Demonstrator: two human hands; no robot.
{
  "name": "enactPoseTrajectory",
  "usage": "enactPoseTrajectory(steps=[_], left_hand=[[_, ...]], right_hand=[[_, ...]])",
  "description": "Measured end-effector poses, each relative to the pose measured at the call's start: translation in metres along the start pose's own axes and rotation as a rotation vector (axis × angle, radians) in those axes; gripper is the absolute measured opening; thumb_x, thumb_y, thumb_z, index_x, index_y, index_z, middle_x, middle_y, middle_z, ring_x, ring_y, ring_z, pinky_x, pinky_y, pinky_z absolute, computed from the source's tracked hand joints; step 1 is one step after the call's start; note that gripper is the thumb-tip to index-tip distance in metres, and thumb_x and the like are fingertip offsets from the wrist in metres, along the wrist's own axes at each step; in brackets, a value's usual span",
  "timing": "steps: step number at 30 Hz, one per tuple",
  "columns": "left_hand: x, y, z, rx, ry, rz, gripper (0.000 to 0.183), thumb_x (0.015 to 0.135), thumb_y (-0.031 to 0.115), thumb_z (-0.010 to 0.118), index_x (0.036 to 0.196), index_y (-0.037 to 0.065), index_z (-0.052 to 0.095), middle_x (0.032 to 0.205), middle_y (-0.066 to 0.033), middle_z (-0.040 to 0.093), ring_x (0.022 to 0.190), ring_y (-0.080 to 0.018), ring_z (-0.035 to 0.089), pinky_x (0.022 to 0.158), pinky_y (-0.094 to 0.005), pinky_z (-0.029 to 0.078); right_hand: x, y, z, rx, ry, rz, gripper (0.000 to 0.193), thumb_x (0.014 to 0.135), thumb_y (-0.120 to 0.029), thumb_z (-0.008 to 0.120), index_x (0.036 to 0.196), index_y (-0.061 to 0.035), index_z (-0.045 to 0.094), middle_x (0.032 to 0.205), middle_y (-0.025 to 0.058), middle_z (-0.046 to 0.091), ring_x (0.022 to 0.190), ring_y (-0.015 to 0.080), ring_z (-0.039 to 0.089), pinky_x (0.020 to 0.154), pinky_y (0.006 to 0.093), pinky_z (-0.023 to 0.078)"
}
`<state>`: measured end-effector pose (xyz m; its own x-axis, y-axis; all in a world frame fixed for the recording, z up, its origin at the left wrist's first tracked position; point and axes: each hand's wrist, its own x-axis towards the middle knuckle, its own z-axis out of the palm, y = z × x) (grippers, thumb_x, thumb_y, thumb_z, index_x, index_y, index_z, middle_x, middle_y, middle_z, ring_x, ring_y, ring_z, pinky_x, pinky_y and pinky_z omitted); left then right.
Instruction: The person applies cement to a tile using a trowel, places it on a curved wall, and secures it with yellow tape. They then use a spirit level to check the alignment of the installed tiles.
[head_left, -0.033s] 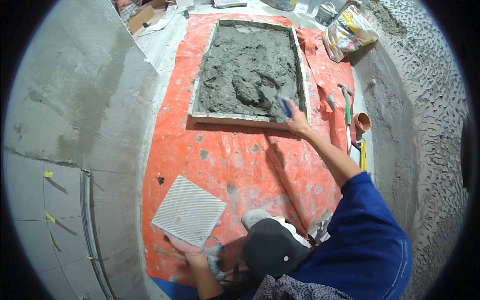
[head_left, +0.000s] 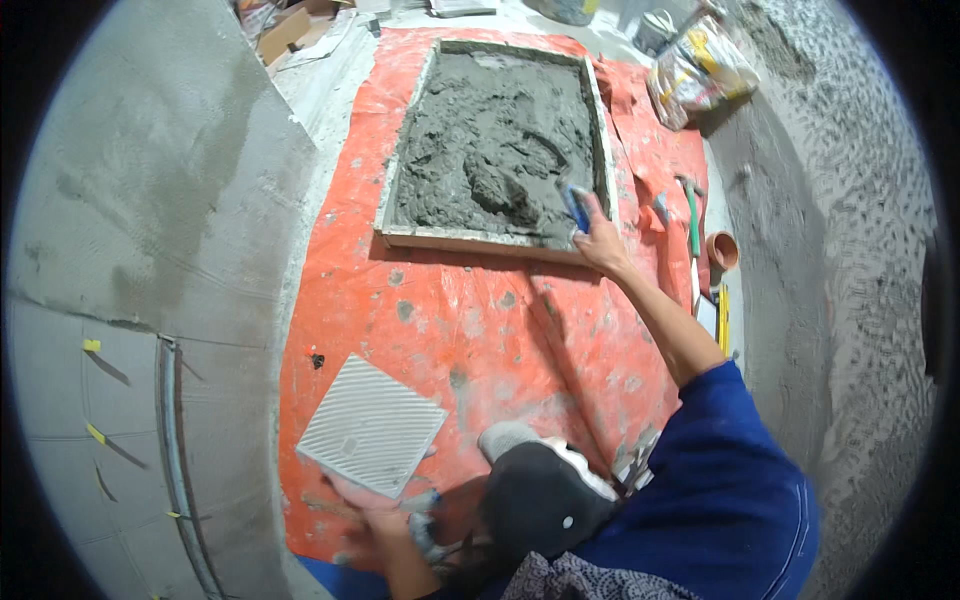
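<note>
My right hand [head_left: 600, 240] is closed round the blue handle of a trowel [head_left: 574, 198], at the near right of a wooden-framed tray [head_left: 470, 240]. The trowel's blade is blurred against the wet grey mortar [head_left: 480, 135] that fills the tray. A curved mark and a dug hollow show in the mortar. At the lower left, my left hand [head_left: 370, 505] supports a square tile [head_left: 375, 425] from beneath, with its ridged side facing up. Most of the fingers are hidden under the tile.
An orange sheet [head_left: 440, 320] covers the floor. On the right lie a green-handled hammer [head_left: 692, 220], an orange-brown pipe piece [head_left: 722, 250] and a yellow level [head_left: 723, 320]. A bag [head_left: 705, 70] and bucket [head_left: 653, 32] stand far right. A partly tiled wall [head_left: 120, 400] rises left.
My right hand and the trowel have shifted slightly right, and the blade has turned within the tray's near right corner. The tile in my left hand has moved a little left.
</note>
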<state>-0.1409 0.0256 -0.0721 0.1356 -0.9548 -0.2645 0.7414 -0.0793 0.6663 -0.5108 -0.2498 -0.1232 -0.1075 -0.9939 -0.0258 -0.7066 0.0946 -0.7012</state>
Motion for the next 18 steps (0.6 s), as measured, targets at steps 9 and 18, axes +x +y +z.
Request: enactPoseTrajectory(steps=[9,18], left_hand=[[0.003,-0.004,-0.009,-0.016,0.015,-0.038,0.091,0.086,0.073,0.039,0.143,0.002,0.035,0.128,-0.0299,0.051,0.098,-0.0527,0.060,0.070,-0.0687,0.053],[-0.001,-0.005,-0.013,0.018,0.054,-0.063,0.088,0.088,0.069,0.040,0.143,0.002,0.035,0.129,-0.0297,0.050,0.099,-0.0510,0.060,0.068,-0.0678,0.054]], right_hand=[[0.024,-0.041,-0.076,0.190,0.457,-0.486,0.069,0.082,-0.004,0.057,0.145,-0.0184,0.035,0.099,0.0146,0.063,0.084,0.0253,0.062,0.080,0.0359,0.049],[0.010,0.037,-0.056,0.090,0.208,-0.155,0.068,0.078,-0.005,0.056,0.143,-0.0181,0.044,0.117,0.0233,0.064,0.106,0.0344,0.064,0.092,0.0409,0.048]])
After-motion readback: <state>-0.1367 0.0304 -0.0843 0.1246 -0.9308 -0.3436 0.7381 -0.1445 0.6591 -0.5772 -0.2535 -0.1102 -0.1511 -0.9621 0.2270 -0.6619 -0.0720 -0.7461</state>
